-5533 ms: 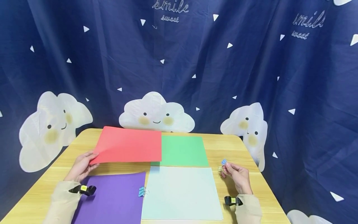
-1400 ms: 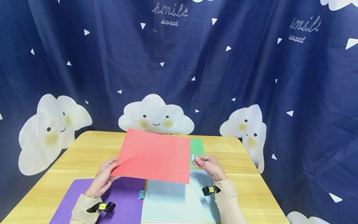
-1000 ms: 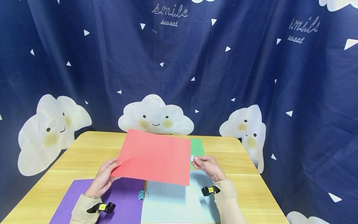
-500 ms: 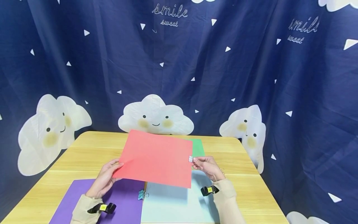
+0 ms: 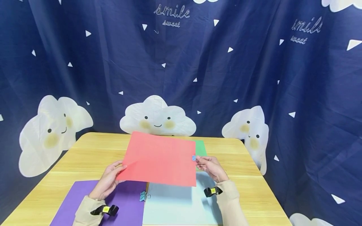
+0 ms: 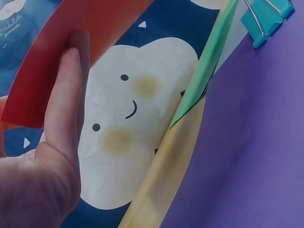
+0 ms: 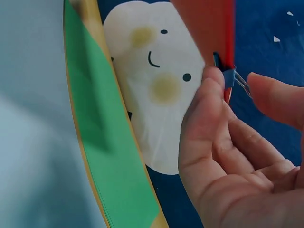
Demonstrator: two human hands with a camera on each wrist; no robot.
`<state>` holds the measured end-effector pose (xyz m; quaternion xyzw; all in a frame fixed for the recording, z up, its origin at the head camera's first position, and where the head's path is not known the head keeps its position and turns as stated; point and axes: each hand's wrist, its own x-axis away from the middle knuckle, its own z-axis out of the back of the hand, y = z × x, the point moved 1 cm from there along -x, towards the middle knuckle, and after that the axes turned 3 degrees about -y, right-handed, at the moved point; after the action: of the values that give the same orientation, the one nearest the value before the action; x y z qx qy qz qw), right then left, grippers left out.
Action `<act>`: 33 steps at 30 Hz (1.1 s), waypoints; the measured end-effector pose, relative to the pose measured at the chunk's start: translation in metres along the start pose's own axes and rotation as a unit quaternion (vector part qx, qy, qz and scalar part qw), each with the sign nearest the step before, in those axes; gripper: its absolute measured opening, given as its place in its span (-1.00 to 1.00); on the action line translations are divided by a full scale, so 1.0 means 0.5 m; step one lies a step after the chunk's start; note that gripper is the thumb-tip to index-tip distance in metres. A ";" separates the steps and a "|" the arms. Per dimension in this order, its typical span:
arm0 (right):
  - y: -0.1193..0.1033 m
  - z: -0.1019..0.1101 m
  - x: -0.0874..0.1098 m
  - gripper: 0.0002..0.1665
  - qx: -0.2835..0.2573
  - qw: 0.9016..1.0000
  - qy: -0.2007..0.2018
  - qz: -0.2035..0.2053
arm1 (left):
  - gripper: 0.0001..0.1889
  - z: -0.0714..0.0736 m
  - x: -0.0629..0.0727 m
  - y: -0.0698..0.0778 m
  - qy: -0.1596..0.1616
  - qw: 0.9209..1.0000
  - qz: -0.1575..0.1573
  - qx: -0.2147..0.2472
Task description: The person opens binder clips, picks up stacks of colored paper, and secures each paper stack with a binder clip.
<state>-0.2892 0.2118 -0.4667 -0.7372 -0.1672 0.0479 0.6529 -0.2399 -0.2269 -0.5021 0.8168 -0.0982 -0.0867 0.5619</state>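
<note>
My left hand (image 5: 109, 179) pinches the left edge of a red sheet of paper (image 5: 159, 159), held up above the table and tilted. On the sheet's right edge sits a small blue binder clip (image 5: 194, 158). My right hand (image 5: 211, 168) holds this clip between thumb and fingers. In the right wrist view the clip's body (image 7: 229, 78) straddles the red edge, and a wire handle (image 7: 242, 84) points towards my thumb. The left wrist view shows my left thumb and fingers on either side of the red sheet (image 6: 40, 71).
Below lie a purple sheet (image 5: 73, 201) at left, a pale blue sheet (image 5: 175, 208) at centre and a green sheet (image 5: 201, 147) partly hidden behind the red one. A teal binder clip (image 5: 142, 196) sits between purple and pale blue on the wooden table (image 5: 249, 194).
Over several seconds, the red sheet came right and nearer in my left hand, while my right hand moved left with the clip. The clip went from beside the red edge onto it.
</note>
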 end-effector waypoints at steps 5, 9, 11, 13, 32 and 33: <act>0.002 -0.004 -0.002 -0.58 -0.010 1.000 0.007 -0.002 | -0.84 -0.001 -0.001 -0.002 -0.003 1.000 0.002 0.004; 0.006 -0.011 -0.004 -0.50 -0.020 1.000 0.006 -0.009 | -0.84 -0.005 -0.002 -0.003 -0.001 1.000 0.006 0.002; 0.007 -0.015 -0.004 -0.43 -0.028 1.000 -0.002 -0.009 | -0.84 -0.009 -0.002 -0.003 0.000 1.000 0.008 0.000; 0.009 -0.019 -0.005 -0.38 -0.034 0.999 -0.014 -0.007 | -0.85 -0.013 -0.003 -0.003 0.000 1.000 0.012 -0.005; 0.012 -0.022 -0.006 -0.18 -0.077 0.997 -0.028 0.004 | -0.88 -0.012 -0.014 0.015 -0.016 0.998 0.034 -0.050; 0.012 -0.022 -0.006 -0.18 -0.079 0.996 -0.031 0.003 | -0.88 -0.011 -0.017 0.018 -0.013 0.998 0.035 -0.056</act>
<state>-0.2878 0.2001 -0.4716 -0.7853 -0.1885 0.0597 0.5867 -0.2474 -0.2227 -0.4916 0.7789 -0.1289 -0.0834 0.6081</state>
